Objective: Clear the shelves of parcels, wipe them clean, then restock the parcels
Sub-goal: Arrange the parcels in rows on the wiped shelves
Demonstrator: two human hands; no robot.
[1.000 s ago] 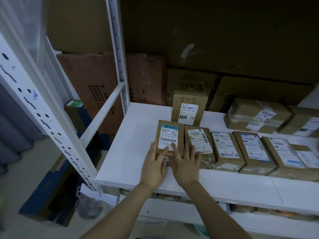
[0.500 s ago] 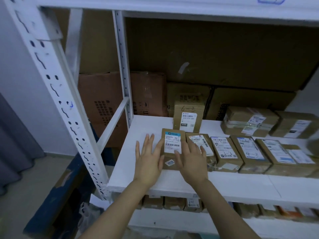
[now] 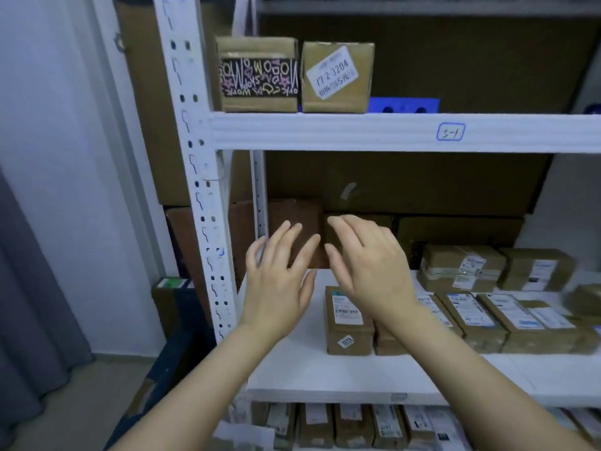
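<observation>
Landmark: the white shelf (image 3: 292, 372). Above its left end I see the left hand (image 3: 279, 284) hovering, fingers spread, holding nothing. Just right of it is the right hand (image 3: 374, 271), fingers loosely bent, likewise empty, over the shelf's front row. The parcel (image 3: 348, 320) lies flat on the shelf beneath that hand, butted against the neighbouring parcels (image 3: 481, 317). I judge they are packed tight and label-up so the codes read at a glance.
</observation>
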